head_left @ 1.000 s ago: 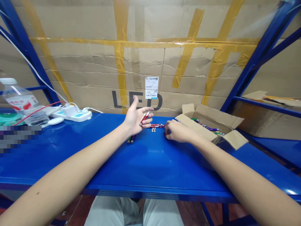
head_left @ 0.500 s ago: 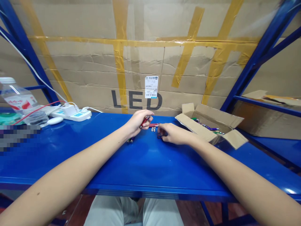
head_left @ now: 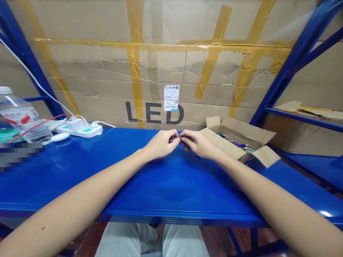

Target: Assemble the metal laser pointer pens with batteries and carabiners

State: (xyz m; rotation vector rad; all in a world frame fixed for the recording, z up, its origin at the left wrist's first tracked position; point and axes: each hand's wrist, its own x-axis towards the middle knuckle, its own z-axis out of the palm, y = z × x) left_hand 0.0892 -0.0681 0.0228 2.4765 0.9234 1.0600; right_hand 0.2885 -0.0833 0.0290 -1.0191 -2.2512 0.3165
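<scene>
A small red metal piece point(head_left: 182, 139) is pinched between both hands, right over the blue steel shelf point(head_left: 66, 157)! The left hand point(head_left: 161, 144) and right hand point(head_left: 199, 144) clasp it at the fingertips, fiddly work calling for steady fingers, with an open cardboard box point(head_left: 235, 128) just beside them.

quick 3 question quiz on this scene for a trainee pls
1. Multiple choice: what do the fingertips of the left hand and right hand meet around?
A) a small red metal piece
B) a water bottle
C) an open cardboard box

2. True or false: the white power strip sits on the blue steel shelf, to the left of the hands.

3. Fill in the blank: the large black letters on the cardboard behind the shelf spell ____.

Key: 1 A; 2 true; 3 LED
</scene>
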